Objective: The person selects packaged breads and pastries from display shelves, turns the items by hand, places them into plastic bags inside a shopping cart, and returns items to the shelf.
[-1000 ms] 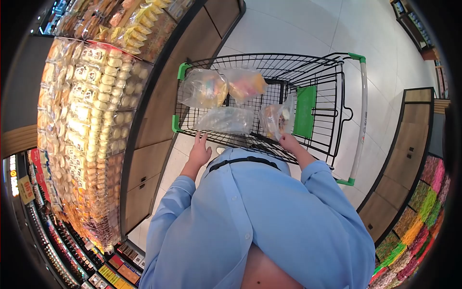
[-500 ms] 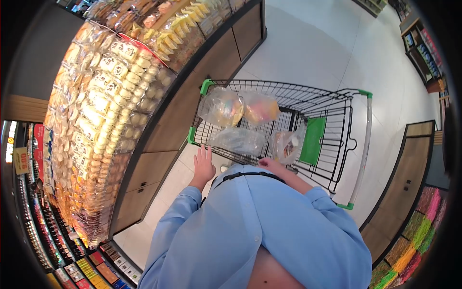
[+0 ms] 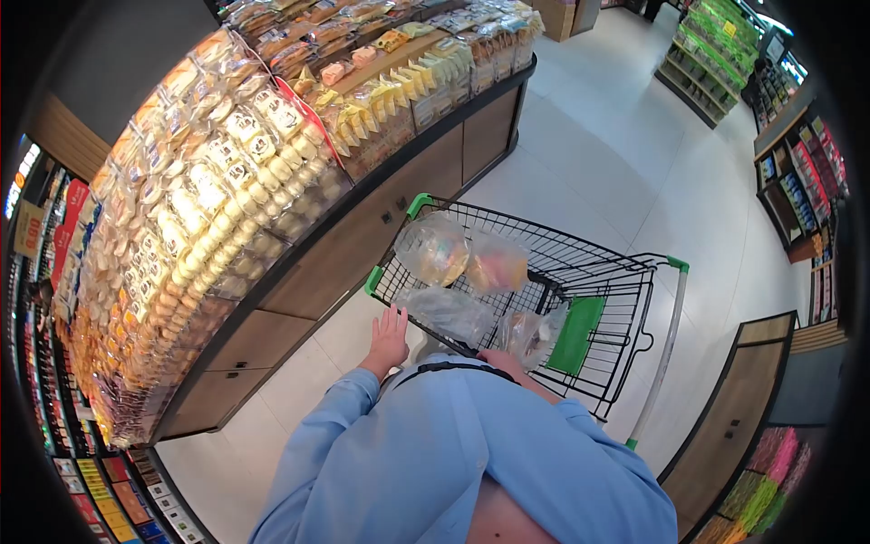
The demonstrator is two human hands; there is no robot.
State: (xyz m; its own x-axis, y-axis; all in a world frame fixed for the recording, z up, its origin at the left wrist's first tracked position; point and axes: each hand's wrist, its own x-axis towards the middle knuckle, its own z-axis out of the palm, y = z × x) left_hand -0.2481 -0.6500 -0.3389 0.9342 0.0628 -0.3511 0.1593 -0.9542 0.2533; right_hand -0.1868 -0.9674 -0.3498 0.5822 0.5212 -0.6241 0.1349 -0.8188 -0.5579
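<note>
A black wire shopping cart (image 3: 580,245) with green corners stands crosswise in front of me. Inside it lie clear plastic bags: one with a yellowish item (image 3: 433,252), one with a pink and yellow item (image 3: 497,265), a crumpled translucent one (image 3: 446,313) and one with a brownish item (image 3: 526,335). My left hand (image 3: 390,338) is spread beside the cart's near edge, close to its left corner, and holds nothing. My right hand (image 3: 501,363) is at the near rim below the brownish item's bag; its fingers are partly hidden and look curled.
At the left, a long wooden display counter (image 3: 308,272) carries many packaged snacks. A wooden cabinet (image 3: 734,417) stands at the lower right, with colourful packets (image 3: 770,471) beside it. Farther off are a green shelf unit (image 3: 711,54) and another shelf (image 3: 802,181).
The view has swung, showing more of the aisle ahead. My right hand has moved left along the near rim, away from the brownish item's bag. My left hand's fingers remain spread.
</note>
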